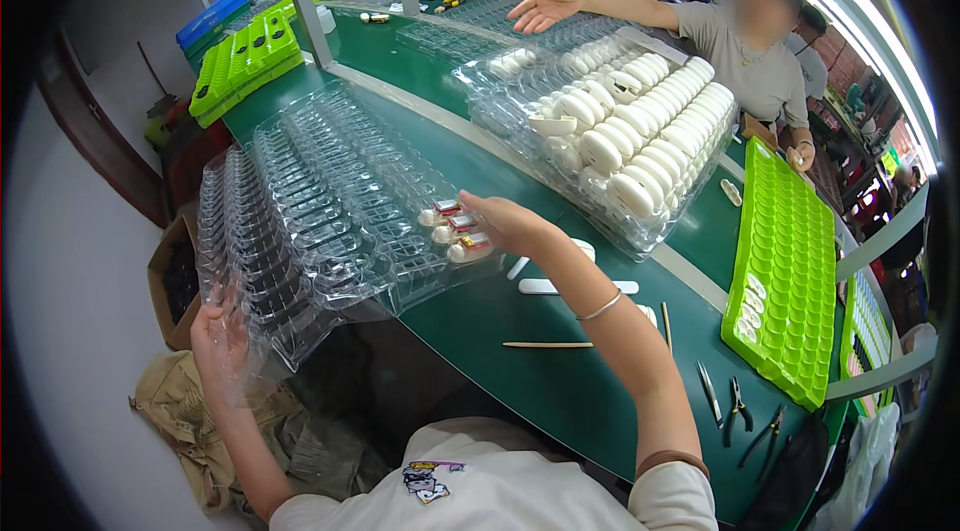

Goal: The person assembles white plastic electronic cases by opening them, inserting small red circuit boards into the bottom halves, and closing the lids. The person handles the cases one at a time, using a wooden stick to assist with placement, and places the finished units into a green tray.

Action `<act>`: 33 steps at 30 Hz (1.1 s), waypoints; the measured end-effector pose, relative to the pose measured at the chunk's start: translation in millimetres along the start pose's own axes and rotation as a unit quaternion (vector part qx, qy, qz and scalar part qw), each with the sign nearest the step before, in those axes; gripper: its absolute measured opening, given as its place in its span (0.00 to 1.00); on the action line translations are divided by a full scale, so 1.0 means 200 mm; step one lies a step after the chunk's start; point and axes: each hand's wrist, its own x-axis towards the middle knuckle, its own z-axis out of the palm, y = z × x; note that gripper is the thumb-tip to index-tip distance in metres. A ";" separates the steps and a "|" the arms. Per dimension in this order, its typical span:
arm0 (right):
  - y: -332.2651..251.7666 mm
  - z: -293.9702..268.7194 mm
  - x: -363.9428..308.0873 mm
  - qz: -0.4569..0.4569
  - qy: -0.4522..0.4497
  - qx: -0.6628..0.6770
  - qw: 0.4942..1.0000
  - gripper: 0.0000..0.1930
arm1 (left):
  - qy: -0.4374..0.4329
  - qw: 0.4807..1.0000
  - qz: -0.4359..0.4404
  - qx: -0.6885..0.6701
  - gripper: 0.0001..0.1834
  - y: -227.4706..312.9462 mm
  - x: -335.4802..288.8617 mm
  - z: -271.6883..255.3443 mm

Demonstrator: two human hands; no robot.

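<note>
A clear plastic blister tray [335,186] with rows of moulded pockets slants over the table's left edge between my hands. My left hand [222,336] grips its near left corner, partly seen through the clear plastic. At the tray's right edge, my right hand [503,224] has its fingers closed on the rim. Beside those fingers, several small white parts with silver and red pieces [462,223] sit in the tray's end pockets. The remaining visible pockets hold nothing. Whether it is one tray or a nested stack I cannot tell.
Beyond lies a clear tray filled with white rounded casings [640,136]. A co-worker [745,51] stretches an arm over it. Right of it are a green tray [785,271], tweezers [710,393] and pliers [738,409]. Wooden sticks [548,344] lie near me; another green tray [245,66] stands far left.
</note>
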 end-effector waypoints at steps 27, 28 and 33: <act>-0.62 -0.69 -0.72 -0.335 0.190 0.046 0.922 0.21 | -0.277 0.947 0.138 0.082 0.41 0.04 0.16 1.05; -0.61 -0.75 -0.76 -0.339 0.202 0.046 0.918 0.22 | -0.286 0.945 0.131 0.087 0.41 0.00 0.16 1.10; -0.56 -0.98 -0.88 -0.346 0.271 0.040 0.898 0.24 | -0.315 0.941 0.095 0.078 0.40 -0.09 0.19 1.28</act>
